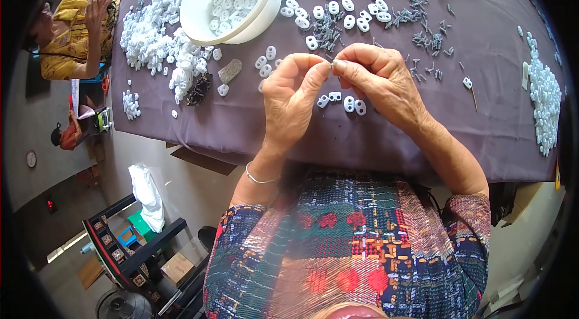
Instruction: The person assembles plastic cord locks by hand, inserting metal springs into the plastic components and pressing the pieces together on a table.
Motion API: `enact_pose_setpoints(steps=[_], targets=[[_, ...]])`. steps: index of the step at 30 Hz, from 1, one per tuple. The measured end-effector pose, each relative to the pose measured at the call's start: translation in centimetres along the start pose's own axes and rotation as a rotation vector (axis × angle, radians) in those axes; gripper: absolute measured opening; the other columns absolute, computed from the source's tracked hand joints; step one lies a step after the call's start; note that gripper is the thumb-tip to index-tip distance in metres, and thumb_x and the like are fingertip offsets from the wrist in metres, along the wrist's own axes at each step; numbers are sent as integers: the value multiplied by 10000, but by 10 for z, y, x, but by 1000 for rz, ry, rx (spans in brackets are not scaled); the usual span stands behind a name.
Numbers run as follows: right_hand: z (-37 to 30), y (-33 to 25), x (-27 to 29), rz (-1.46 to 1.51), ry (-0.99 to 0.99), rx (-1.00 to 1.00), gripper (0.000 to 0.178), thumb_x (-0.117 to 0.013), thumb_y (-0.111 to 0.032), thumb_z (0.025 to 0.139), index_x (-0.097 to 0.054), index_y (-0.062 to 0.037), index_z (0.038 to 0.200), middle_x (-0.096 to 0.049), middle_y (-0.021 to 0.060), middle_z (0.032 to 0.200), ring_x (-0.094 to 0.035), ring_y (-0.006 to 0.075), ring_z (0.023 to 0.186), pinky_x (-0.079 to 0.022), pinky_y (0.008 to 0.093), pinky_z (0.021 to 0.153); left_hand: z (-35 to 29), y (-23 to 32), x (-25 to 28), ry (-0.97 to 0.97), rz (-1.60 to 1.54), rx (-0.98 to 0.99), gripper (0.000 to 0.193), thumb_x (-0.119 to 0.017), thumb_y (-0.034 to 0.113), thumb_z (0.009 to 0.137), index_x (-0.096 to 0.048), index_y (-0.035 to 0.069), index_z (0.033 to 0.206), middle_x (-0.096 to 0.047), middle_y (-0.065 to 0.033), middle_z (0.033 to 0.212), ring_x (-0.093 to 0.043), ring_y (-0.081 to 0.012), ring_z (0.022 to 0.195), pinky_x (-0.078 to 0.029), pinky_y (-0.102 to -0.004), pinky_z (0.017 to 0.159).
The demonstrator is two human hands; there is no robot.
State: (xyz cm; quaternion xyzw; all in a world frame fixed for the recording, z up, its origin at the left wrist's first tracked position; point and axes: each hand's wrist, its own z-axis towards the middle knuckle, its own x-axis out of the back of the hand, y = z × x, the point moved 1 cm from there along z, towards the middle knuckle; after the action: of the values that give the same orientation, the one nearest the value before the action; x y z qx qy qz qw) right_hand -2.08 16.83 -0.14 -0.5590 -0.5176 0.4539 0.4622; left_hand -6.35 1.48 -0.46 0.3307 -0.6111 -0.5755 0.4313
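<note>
- The purple-brown tablecloth (356,141) stretches as plain fabric between the forearms toward the near edge, and again to the right of the right forearm.
- At far left, the cream bowl (266,14) and a large pile of white pieces (155,23) bound the space; at far right, another white pile (544,99) lies along the table's edge.
- The left hand (288,97) and right hand (386,81) meet above the cloth, thumbs and forefingers pinching a tiny item (332,63) between them.
- That item looks small and dark; the fingertips mostly hide it, so its shape cannot be told.
- Counted: one bowl, one rough grey block (230,71), one thin brown stick (474,100), and four loose white pieces (349,104) just nearer than the fingertips.
- Grey screws (431,41), farther right, are too many to count.
</note>
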Motion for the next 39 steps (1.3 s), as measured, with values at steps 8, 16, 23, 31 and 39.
enact_pose_setpoints(steps=[8,16,23,31,39], targets=[[-1,4,-1,-374,84,440,110,-592,-56,840,-596,47,877,-602,48,780,-554,84,700,-456,215,610,-2,1,-5,-31,-67,73,186,-500,167,932,-535,12,835,-509,18,715,-448,-48,659,-391,-192,601],[-3,2,0,-65,47,50,150,-587,-134,865,-610,14,858,-570,-7,668,-525,55,625,-428,205,554,-2,2,-7,62,92,-173,60,-588,78,865,-561,25,861,-534,6,758,-482,-71,677,-396,-204,596],[-5,3,-3,-68,50,129,149,-589,-135,863,-604,11,837,-556,-3,645,-490,54,581,-399,211,507,-3,1,-4,32,283,-286,61,-609,60,841,-580,9,859,-565,-16,753,-497,-89,657,-401,-217,582],[-3,3,4,-403,196,515,60,-612,-16,794,-586,19,834,-533,38,677,-463,88,563,-378,237,503,2,3,-1,82,58,25,108,-590,118,875,-605,11,866,-549,23,718,-471,-50,667,-390,-191,620],[-5,2,9,-451,184,462,58,-612,-10,788,-590,15,835,-529,34,681,-468,83,578,-387,221,526,4,-2,1,87,467,-224,100,-634,80,808,-608,14,878,-591,-67,809,-550,-163,747,-438,-280,684]])
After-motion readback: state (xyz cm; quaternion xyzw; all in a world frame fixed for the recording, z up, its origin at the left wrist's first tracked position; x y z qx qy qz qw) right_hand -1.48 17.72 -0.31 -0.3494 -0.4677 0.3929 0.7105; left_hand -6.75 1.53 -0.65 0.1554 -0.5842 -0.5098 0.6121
